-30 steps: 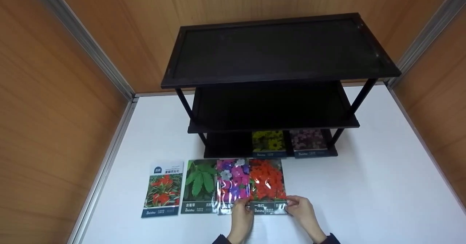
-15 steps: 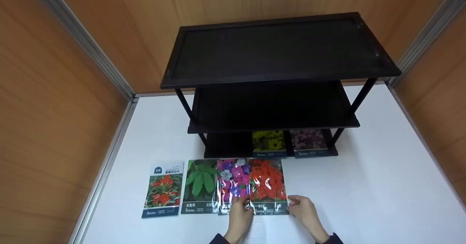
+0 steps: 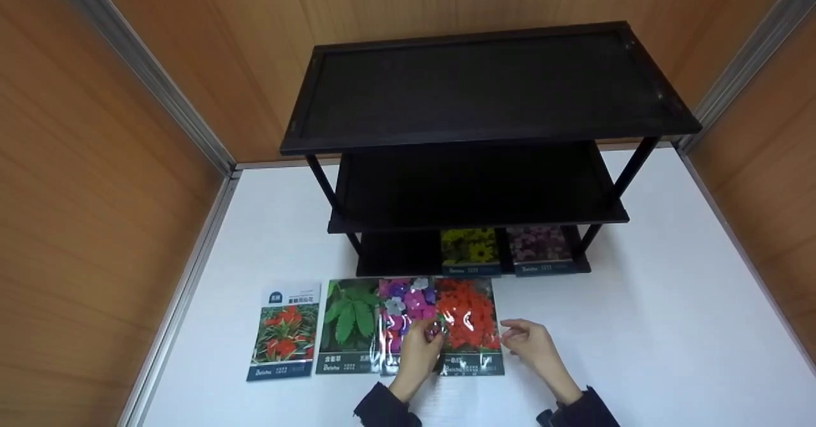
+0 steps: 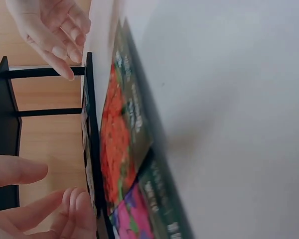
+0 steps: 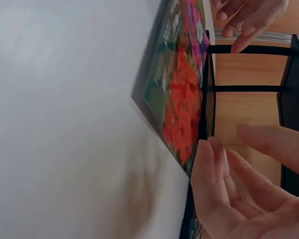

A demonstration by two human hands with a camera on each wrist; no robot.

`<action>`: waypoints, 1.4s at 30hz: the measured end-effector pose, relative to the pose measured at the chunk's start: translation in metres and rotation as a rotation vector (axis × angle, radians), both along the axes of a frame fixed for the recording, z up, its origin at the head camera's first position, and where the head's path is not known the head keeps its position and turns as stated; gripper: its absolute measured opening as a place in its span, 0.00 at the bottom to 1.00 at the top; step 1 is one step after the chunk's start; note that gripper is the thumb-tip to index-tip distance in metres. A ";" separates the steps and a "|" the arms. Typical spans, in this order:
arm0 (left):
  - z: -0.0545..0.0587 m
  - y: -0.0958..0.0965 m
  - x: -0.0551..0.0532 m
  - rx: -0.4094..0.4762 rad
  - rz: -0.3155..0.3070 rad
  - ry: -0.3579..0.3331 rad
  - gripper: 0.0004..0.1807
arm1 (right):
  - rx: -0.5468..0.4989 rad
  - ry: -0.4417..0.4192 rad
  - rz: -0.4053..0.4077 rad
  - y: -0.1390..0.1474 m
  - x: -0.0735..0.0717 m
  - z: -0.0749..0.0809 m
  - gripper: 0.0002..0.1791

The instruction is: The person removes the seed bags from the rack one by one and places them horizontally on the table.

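A seed packet with red flowers [image 3: 468, 315] lies at the right end of a row on the white table, its left edge against a packet of pink and purple flowers [image 3: 411, 301]. My left hand [image 3: 415, 354] hovers over the seam between these two, thumb and fingers apart and holding nothing. Beside the red packet's right edge is my right hand [image 3: 534, 345], fingers loosely bent. The right wrist view shows its thumb [image 5: 269, 139] separate from the fingers, with nothing between. Left of the pink packet lies a green-leaf packet [image 3: 349, 318], then a white-topped packet with red flowers [image 3: 285, 331].
Behind the row stands a black three-tier rack [image 3: 491, 89]. On its bottom shelf lie a yellow-flower packet [image 3: 470, 248] and a purple-flower packet [image 3: 540, 245]. Wood-grain panels [image 3: 127, 223] enclose the table [image 3: 650, 325] at the back and sides.
Both hands have let go of the red-flower packet's lower edges and lifted, moving slightly forward. The packets stay in nearly the same place.
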State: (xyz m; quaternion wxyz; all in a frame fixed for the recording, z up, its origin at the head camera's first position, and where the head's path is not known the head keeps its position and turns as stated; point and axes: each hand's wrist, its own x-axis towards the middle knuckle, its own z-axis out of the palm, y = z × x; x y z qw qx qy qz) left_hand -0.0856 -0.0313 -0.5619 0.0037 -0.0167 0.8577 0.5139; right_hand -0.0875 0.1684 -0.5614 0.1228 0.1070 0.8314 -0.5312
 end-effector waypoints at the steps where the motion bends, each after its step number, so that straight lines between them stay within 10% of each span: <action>1: 0.002 0.000 -0.002 0.002 -0.003 0.004 0.15 | -0.009 0.014 -0.003 0.000 -0.003 0.001 0.18; 32: 0.018 0.017 -0.074 0.061 -0.005 0.050 0.17 | 0.001 0.228 -0.065 0.003 -0.076 0.002 0.15; 42: -0.001 0.019 -0.095 0.018 0.020 0.151 0.17 | -0.017 0.229 -0.093 0.005 -0.092 -0.003 0.18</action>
